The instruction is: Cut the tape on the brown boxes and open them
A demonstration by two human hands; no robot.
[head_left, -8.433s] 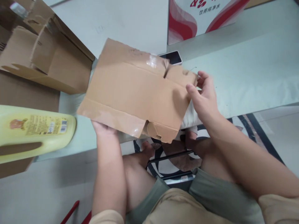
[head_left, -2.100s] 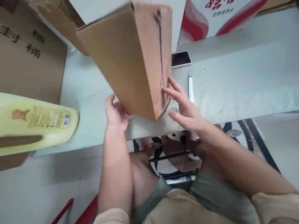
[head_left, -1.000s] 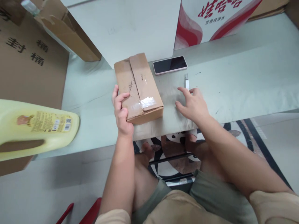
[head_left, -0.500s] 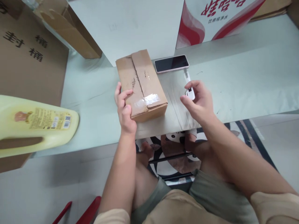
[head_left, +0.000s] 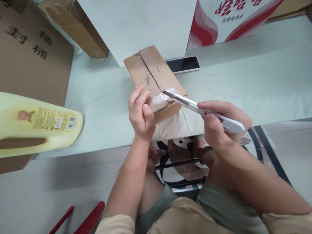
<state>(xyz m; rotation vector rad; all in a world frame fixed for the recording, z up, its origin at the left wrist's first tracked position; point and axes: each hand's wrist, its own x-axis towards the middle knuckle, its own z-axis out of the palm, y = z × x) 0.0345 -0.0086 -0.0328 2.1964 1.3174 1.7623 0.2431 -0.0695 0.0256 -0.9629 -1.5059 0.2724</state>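
Observation:
A small brown cardboard box [head_left: 153, 73] lies on the pale table [head_left: 243, 78], its top seam sealed with clear tape. My left hand [head_left: 141, 112] presses on the box's near left corner, fingers closed over the edge. My right hand [head_left: 219, 125] grips a white utility knife [head_left: 207, 112]. Its blade tip touches the taped near end of the box.
A phone [head_left: 184, 64] lies face up just behind the box. A yellow jug [head_left: 36, 125] lies at the left edge. Large cardboard boxes [head_left: 34, 55] stand at the back left, a red and white carton [head_left: 234, 16] at the back right.
My right hand picked the knife up off the table and brought its blade to the box's taped end. The box turned slightly under my left hand.

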